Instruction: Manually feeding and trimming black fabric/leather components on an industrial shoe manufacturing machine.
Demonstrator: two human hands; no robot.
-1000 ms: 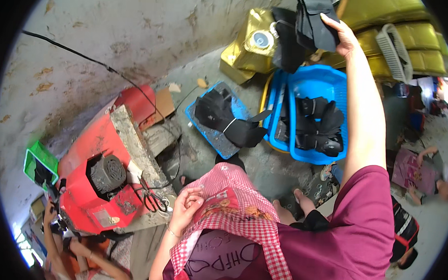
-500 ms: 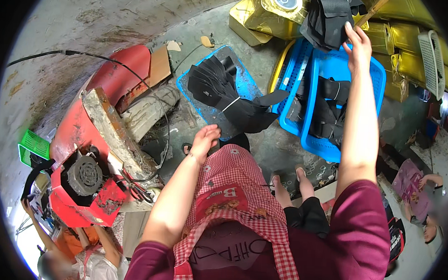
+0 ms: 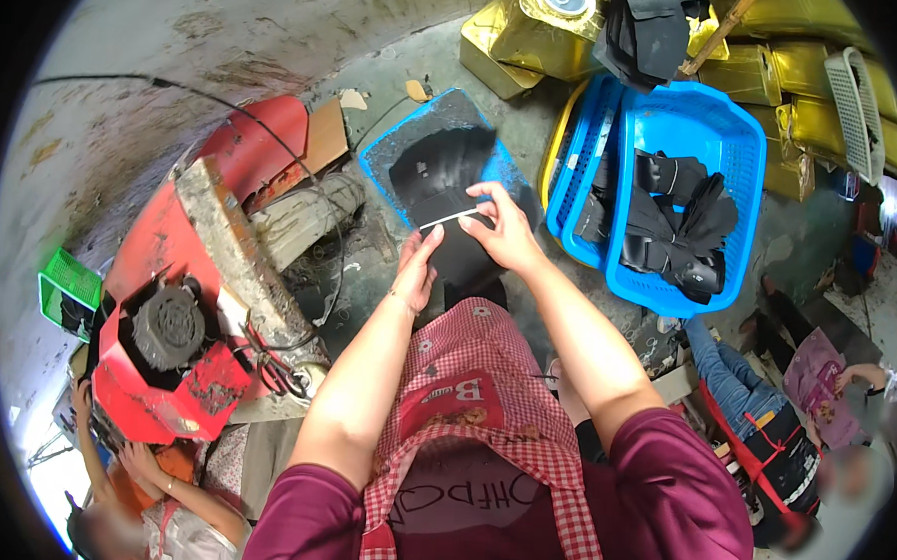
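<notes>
A bundle of flat black pieces, tied round the middle with a white band, is between my hands in front of my apron. My left hand grips its near left side, the thumb by the band. My right hand closes on its right side, fingers curled at the band's right end. Behind and below the bundle is a blue tray with a dark, worn surface. To the right, more banded black bundles lie in a blue plastic basket.
Loose black pieces are stacked at the top, beside a wooden stick and gold tins. At left stands a red machine with a motor; scissors lie beside it. Other people are at lower left and right.
My right hand has come down from the black stack at the upper right to the banded bundle. My left hand has moved onto the bundle, which has shifted and been straightened.
</notes>
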